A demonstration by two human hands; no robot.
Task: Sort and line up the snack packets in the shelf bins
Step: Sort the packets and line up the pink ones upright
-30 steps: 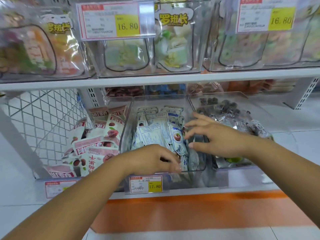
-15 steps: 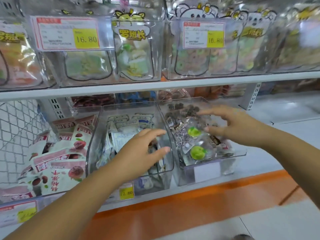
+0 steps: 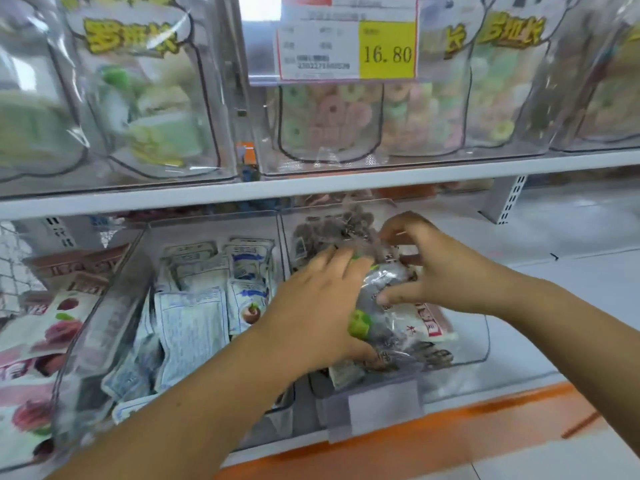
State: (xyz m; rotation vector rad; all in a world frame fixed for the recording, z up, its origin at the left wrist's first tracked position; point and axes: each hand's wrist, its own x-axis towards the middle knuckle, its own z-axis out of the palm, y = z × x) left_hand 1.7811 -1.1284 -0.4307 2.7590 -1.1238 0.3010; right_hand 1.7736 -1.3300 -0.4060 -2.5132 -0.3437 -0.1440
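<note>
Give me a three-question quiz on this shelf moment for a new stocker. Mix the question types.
1. Short answer: what colour are the flat packets in the middle bin?
2. True or false: the left hand and the right hand are both working in the middle bin.
3. Multiple choice: the price tag above the upper shelf reads A) 17.80 B) 16.80 C) 12.50.
Key: 1. Pale blue and white. 2. False: both are in the right bin, on the dark snack packets. 3. B.
</note>
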